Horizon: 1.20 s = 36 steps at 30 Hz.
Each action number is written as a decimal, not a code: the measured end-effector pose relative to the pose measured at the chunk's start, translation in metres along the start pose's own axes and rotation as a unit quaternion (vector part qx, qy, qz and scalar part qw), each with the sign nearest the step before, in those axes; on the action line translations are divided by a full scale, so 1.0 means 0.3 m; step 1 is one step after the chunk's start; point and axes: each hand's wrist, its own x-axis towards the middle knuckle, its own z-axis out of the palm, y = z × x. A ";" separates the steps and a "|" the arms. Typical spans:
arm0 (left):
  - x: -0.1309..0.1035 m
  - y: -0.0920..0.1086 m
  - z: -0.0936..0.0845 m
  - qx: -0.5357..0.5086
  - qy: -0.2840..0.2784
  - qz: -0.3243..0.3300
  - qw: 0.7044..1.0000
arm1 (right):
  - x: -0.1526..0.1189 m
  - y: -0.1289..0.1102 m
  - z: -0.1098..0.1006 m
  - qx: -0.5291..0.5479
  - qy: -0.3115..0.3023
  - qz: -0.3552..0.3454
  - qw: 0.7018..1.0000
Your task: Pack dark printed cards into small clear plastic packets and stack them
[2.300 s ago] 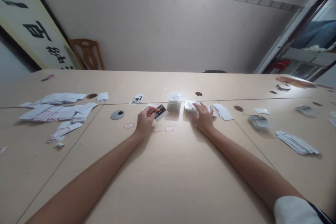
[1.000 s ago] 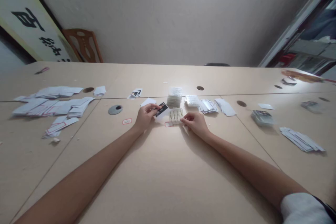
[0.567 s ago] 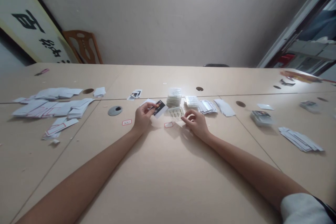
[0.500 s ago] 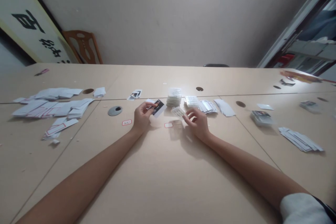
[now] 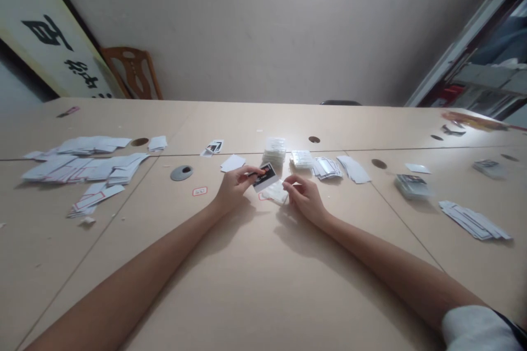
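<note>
Pinched in my left hand (image 5: 235, 189) is a small dark photo card (image 5: 265, 176) with a white border along its lower edge. My right hand (image 5: 303, 196) grips the right edge of a clear plastic sleeve (image 5: 275, 192) between thumb and fingers. The card's lower edge is close to the sleeve, and whether they touch I cannot tell. Under the sleeve, a red-framed label is partly covered. Just behind the hands stand a tall stack of clear sleeves (image 5: 275, 149) and a lower stack (image 5: 302, 159). White cards (image 5: 233, 163) lie behind my left hand.
White paper strips (image 5: 86, 170) are spread at the left. Silver-edged cards (image 5: 327, 168) and white slips (image 5: 354, 169) lie right of the stacks. Farther right are a pile of sleeved cards (image 5: 411, 186) and fanned strips (image 5: 473, 220). A grey cable-hole cover (image 5: 181, 173) sits left of centre.
My left hand has moved right with the photo card, toward the sleeve. My right hand has lowered the sleeve slightly toward me. White cards behind my left hand now show more fully.
</note>
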 end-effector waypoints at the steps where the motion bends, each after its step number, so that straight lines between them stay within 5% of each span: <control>1: -0.003 0.010 0.010 -0.025 -0.015 0.002 1.000 | 0.005 0.001 -0.002 0.051 0.016 0.032 0.998; 5: -0.024 0.039 0.052 -0.047 -0.050 -0.012 0.998 | 0.015 0.017 -0.009 0.192 -0.027 0.106 0.975; 11: -0.046 0.058 0.074 0.041 -0.003 -0.022 0.999 | 0.010 0.016 -0.004 0.245 -0.105 0.132 0.955; 17: -0.057 0.060 0.079 0.259 0.052 0.135 0.955 | 0.013 0.003 -0.001 0.263 -0.118 0.134 0.948; 22: -0.086 0.065 0.100 0.374 0.032 0.205 0.904 | -0.010 -0.018 0.023 0.288 -0.103 0.152 0.940; 36: -0.113 0.108 0.146 0.209 0.041 0.127 0.969 | -0.020 -0.019 0.032 0.212 -0.052 0.062 0.974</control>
